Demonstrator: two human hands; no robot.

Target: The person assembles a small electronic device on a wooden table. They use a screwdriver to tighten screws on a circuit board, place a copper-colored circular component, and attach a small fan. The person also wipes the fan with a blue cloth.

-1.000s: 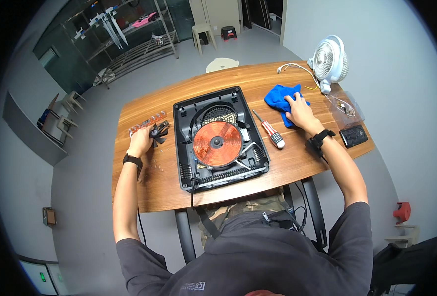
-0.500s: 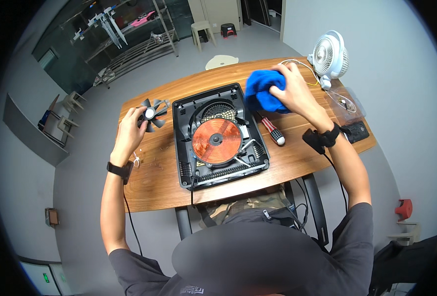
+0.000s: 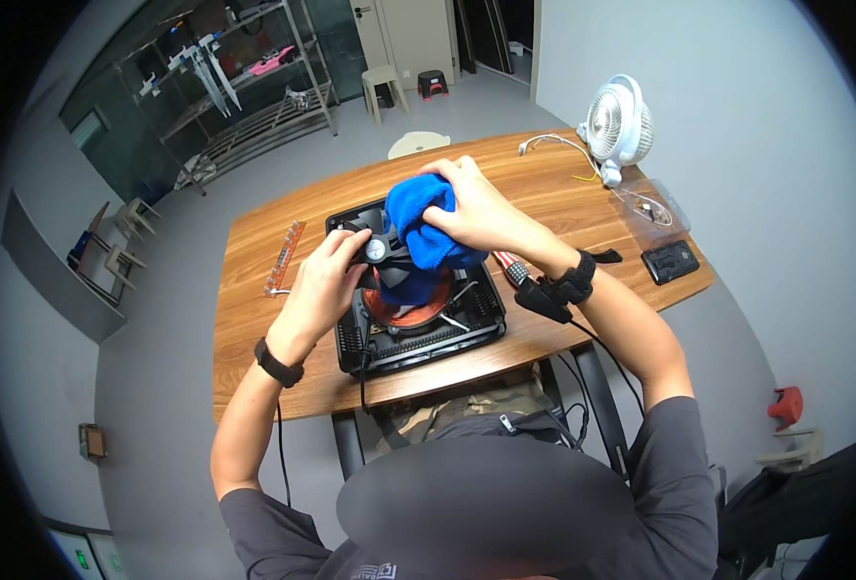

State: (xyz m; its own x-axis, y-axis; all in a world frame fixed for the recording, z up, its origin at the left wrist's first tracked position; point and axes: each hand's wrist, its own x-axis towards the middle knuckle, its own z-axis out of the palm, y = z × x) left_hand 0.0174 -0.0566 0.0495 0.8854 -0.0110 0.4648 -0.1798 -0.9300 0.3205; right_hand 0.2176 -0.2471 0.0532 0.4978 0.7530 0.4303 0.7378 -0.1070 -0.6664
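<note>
My left hand (image 3: 324,280) pinches a small black cooling fan (image 3: 377,250) with a pale round hub, held above an opened appliance. In my right hand (image 3: 486,211) is a bunched blue cloth (image 3: 420,215), pressed against the fan's blades or right beside them. Part of the cloth hangs down over the copper coil (image 3: 428,314). That coil sits inside the black housing (image 3: 418,356), which looks like an opened induction cooker base. Its upper half is mostly hidden by the hands, fan and cloth. A screwdriver (image 3: 512,268) with a red, white and dark handle lies under my right forearm.
On the wooden table (image 3: 254,372), a strip with small pieces (image 3: 286,257) lies to the left. Along the right stand a white desk fan (image 3: 619,124), a clear plastic bag (image 3: 655,211) and a black flat device (image 3: 671,262). A white cable (image 3: 556,141) lies near the far edge.
My hands have come together over the appliance. The left brought the cooling fan rightward, and the right brought the blue cloth leftward and down to it. The strip at the left is now uncovered.
</note>
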